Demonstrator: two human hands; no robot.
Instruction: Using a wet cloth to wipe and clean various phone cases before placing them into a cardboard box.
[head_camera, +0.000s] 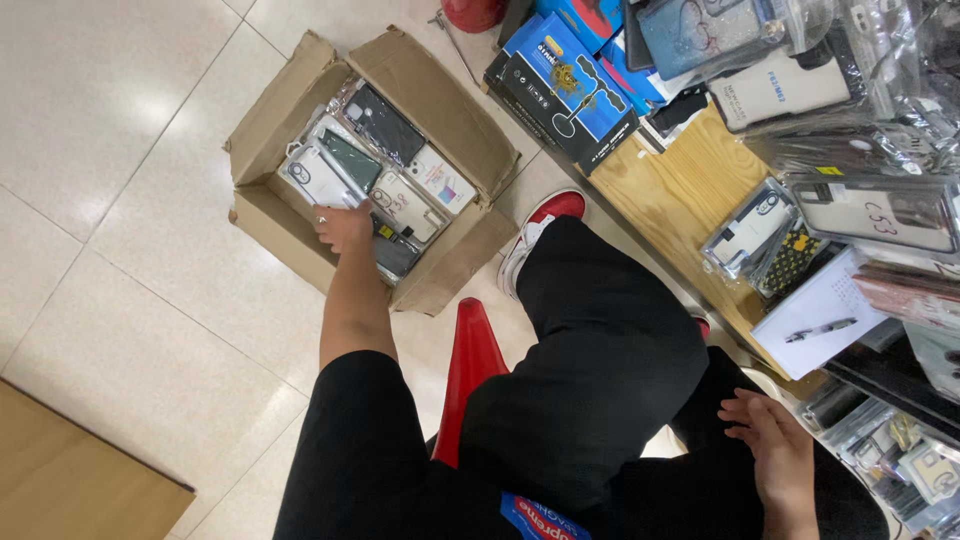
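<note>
The head camera looks down on an open brown cardboard box standing on a pale tiled floor. The box is packed with clear plastic-wrapped phone cases in white, dark green and black, lying flat in overlapping rows.

The person's left hand reaches down into the box at its near wall, fingers curled onto the cases there; whether they actually pinch a case cannot be told, since the back of the hand covers the fingertips.

The right hand lies well away from the box, flat and open on the person's black trouser leg, holding nothing.

Just beside the box, toward the person, stand a red-and-white shoe and the red plastic leg of a stool.

Farther from the box, past the shoe, a low wooden shelf carries blue-and-black retail cartons, more bagged phone cases and a white notepad with a pen on it.

At the picture's lower corner on the far side of the box from the shelf, a flat brown board lies on the floor.
</note>
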